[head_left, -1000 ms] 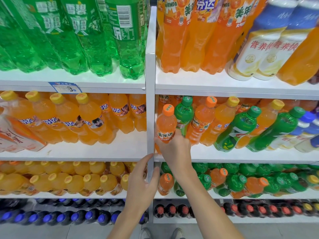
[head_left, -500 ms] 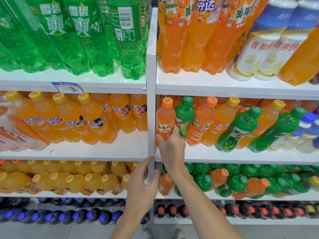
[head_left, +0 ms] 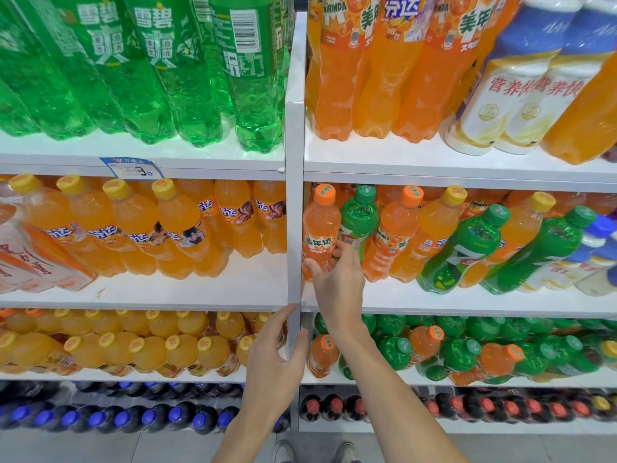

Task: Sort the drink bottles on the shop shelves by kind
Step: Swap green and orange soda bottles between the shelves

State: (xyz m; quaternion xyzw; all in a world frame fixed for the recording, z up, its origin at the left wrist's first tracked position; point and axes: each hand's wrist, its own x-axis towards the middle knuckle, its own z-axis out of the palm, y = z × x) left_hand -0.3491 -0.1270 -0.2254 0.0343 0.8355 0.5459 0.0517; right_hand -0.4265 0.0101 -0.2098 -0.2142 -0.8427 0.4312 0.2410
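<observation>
On the middle shelf [head_left: 450, 304] of the right bay, an orange Mirinda bottle [head_left: 320, 225] with an orange cap stands upright at the far left, against the white upright post [head_left: 293, 212]. My right hand [head_left: 339, 282] grips its lower half, thumb on the left side and fingers tucked between it and the green 7-Up bottle [head_left: 360, 217] beside it. Further right, orange and green bottles [head_left: 467, 248] lean mixed together. My left hand [head_left: 272, 365] hovers open and holds nothing, by the post one shelf lower.
Large green Sprite bottles [head_left: 167, 78] fill the top left shelf, and large orange bottles [head_left: 367, 78] and white milk-drink bottles [head_left: 497, 108] the top right. Yellow-capped orange bottles [head_left: 133, 235] line the left middle shelf. Below right, green and orange bottles [head_left: 467, 352] are mixed. Dark cola bottles [head_left: 133, 419] stand lowest.
My right hand has pushed the orange Mirinda bottle back and up into the shelf's left corner, where it now stands upright. My left hand has barely moved.
</observation>
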